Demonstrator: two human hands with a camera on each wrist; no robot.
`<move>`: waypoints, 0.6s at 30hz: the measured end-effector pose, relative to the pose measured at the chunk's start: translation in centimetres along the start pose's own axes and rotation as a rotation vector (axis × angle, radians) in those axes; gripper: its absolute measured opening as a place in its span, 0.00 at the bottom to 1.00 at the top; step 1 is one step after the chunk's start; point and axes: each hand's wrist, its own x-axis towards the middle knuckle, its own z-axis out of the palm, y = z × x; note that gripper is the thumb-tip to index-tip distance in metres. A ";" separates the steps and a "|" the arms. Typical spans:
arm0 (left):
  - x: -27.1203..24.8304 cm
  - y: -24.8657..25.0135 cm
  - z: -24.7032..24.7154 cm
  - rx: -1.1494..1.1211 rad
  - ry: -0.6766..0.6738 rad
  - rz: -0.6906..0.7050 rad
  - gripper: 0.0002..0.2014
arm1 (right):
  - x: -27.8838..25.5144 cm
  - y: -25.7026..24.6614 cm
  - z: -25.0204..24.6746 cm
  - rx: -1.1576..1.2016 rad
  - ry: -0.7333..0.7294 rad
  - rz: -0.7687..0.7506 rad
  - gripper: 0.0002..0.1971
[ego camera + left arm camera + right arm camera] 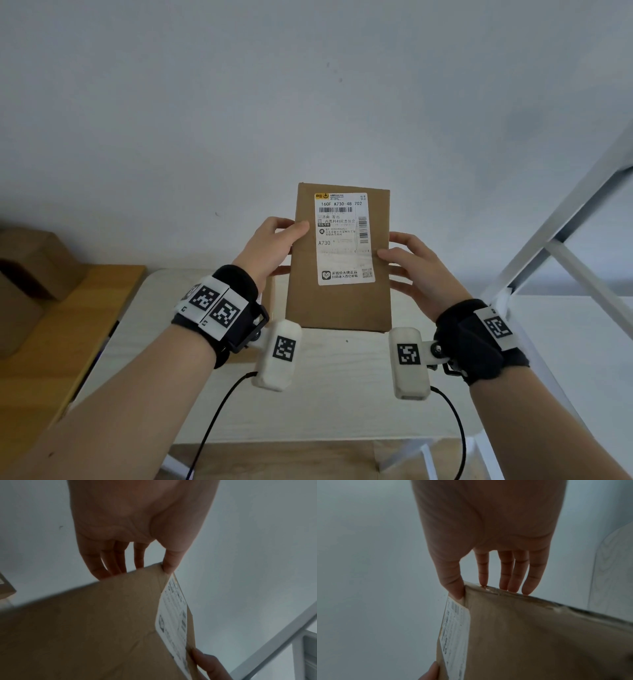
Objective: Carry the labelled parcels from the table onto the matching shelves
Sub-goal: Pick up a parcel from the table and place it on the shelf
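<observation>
A brown cardboard parcel (339, 301) with a white shipping label (342, 236) reading A730 is held upright above the white table (325, 404), label facing me. My left hand (274, 246) grips its left edge, thumb on the front and fingers behind. My right hand (414, 263) grips the right edge the same way. In the left wrist view the left hand (137, 561) pinches the parcel (94, 628) at its edge. In the right wrist view the right hand (488, 581) pinches the parcel (539, 642), thumb on the label side.
Brown cardboard boxes (30, 274) sit on a wooden surface (78, 325) at the left. A white metal shelf frame (561, 233) rises at the right, with a white shelf board (565, 342) beside the table. A plain pale wall (308, 102) lies ahead.
</observation>
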 end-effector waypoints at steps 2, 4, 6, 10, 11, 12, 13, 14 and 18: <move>-0.3 -0.3 0.7 0.007 0.005 -0.004 0.18 | -0.3 0.4 -0.6 0.002 0.000 0.003 0.21; -0.6 -0.5 1.3 0.005 0.017 -0.005 0.18 | -0.6 0.8 -1.2 0.015 0.004 0.009 0.21; -1.0 -0.7 1.9 -0.004 0.036 -0.002 0.16 | -1.0 1.1 -1.5 0.030 0.007 0.014 0.21; -2.1 -1.4 2.8 -0.034 0.036 0.015 0.15 | -2.8 1.8 -2.0 0.035 0.028 0.007 0.21; -2.5 -1.6 3.0 -0.040 0.024 0.024 0.15 | -3.5 1.9 -2.1 0.040 0.047 0.002 0.21; -2.9 -1.7 3.2 -0.043 0.008 0.031 0.16 | -4.3 2.0 -2.2 0.047 0.071 -0.001 0.21; -3.4 -1.8 3.3 -0.045 -0.012 0.034 0.16 | -5.2 2.0 -2.4 0.051 0.098 -0.004 0.21; -3.9 -1.9 3.4 -0.045 -0.033 0.038 0.17 | -6.3 2.0 -2.4 0.054 0.124 -0.007 0.21; -6.2 -2.4 3.7 -0.048 -0.130 0.050 0.19 | -10.9 2.5 -2.1 0.062 0.230 -0.002 0.21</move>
